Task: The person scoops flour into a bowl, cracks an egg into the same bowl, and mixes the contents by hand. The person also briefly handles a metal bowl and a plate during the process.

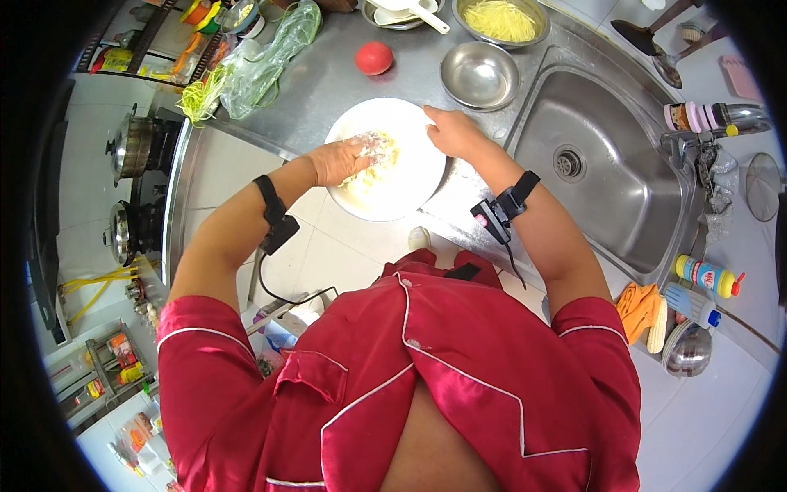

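A white bowl (421, 194) is in front of me at the counter's edge, part of it overhanging the floor. Inside it lies a crumbly pale-yellow and white mixture (382, 171), perhaps flour with egg; bright glare hides its detail. My left hand (345, 161) reaches into the bowl, its fingertips coated white and touching the mixture. Whether those fingers close on any of it cannot be made out. At the bowl's far right side, my right hand (454, 132) grips the rim. Just beyond that hand stands a steel bowl (479, 77).
A tomato (374, 58) rests on the steel counter (326, 80), with bagged greens (264, 67) to its left. Shredded potato-like strips (499, 19) fill another steel bowl. On the right is a sink (605, 160); pots (132, 146) stand on the left.
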{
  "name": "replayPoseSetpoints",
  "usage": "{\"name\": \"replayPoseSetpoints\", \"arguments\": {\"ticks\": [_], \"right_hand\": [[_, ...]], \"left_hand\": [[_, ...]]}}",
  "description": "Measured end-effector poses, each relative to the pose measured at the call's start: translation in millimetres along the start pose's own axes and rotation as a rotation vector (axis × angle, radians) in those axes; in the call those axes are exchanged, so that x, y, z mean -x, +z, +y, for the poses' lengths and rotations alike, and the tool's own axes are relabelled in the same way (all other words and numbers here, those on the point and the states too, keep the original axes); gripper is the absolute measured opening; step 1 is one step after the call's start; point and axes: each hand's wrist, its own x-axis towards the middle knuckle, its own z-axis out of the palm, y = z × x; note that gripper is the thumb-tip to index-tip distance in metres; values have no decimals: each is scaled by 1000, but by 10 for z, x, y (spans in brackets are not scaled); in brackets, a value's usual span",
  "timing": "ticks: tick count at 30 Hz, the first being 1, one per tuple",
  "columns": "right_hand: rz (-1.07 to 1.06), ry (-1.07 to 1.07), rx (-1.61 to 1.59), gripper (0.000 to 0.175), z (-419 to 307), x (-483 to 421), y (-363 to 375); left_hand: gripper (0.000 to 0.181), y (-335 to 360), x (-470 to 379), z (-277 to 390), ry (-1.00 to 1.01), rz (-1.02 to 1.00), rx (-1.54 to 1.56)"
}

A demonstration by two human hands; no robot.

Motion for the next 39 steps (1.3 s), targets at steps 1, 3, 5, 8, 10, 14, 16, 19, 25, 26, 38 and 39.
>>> {"name": "replayPoseSetpoints", "arguments": {"ticks": [1, 3, 5, 8, 10, 14, 16, 19, 25, 26, 38, 39], "right_hand": [[11, -5, 2, 43, -2, 2, 7], [19, 0, -10, 44, -11, 10, 26], [-11, 48, 0, 45, -22, -5, 34], [-47, 126, 16, 46, -20, -33, 29], [6, 87, 10, 46, -8, -34, 41], [52, 59, 19, 44, 17, -31, 77], [58, 54, 36, 44, 19, -39, 83], [76, 51, 64, 44, 1, -73, 63], [44, 113, 125, 43, -41, -51, 48], [50, 108, 124, 43, -40, -52, 49], [38, 99, 135, 44, -37, -47, 45], [45, 95, 121, 43, -42, -38, 45]], "left_hand": [[34, 6, -39, -21, 26, -4, -77], [36, 5, -126, -17, 15, -90, -210], [35, 9, -252, 57, -5, -19, -282], [34, -31, -469, 137, -15, -23, -409], [33, -63, -563, 181, -37, -15, -401], [32, -81, -704, 364, -258, 33, -292], [34, -95, -757, 451, -382, 49, -249], [38, -171, -767, 452, -480, 54, -145], [39, -378, -474, 222, -468, 150, 135], [38, -393, -400, 209, -452, 126, 126], [31, -199, -261, 262, -434, 49, 144], [29, -156, -299, 312, -437, 36, 116]]}}
